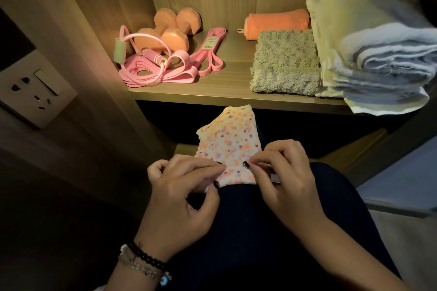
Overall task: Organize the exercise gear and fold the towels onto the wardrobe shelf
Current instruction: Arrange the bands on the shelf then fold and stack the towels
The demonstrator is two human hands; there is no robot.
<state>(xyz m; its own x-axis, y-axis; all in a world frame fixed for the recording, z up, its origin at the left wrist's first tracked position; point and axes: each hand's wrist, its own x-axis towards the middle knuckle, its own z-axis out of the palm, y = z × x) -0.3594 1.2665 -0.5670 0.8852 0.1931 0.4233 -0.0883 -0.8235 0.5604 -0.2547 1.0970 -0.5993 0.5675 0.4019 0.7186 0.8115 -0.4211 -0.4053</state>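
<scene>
A small speckled towel [227, 144], white with orange, pink and purple dots, lies across the person's dark-clad knee [260, 220] just below the front edge of the wardrobe shelf [231, 99]. Both hands are on its near end: the left hand [182, 186] pinches the lower left corner between thumb and fingers, and the right hand [281, 172] pinches the right edge with its fingertips, so the cloth sits between the two hands and its far end points up toward the shelf. The nails on both hands are dark, and the left wrist carries several beaded bracelets [144, 264]. On the shelf above, to the left, two orange dumbbells [170, 30] lie side by side with a pink skipping rope [153, 54] in front of them, a thin pink tube loop with a green foam grip [120, 51] draped over them, and flat pink resistance bands [165, 73] piled at the front, one of them with a label reaching back toward the middle. To the right, an orange rolled towel [276, 22] lies at the back, a folded grey-green towel [286, 64] sits in front of it, and beside that stands a taller stack of pale yellow and white folded towels [373, 54] whose lowest layers overhang the shelf edge. A wall socket panel [35, 87] shows on the left.
</scene>
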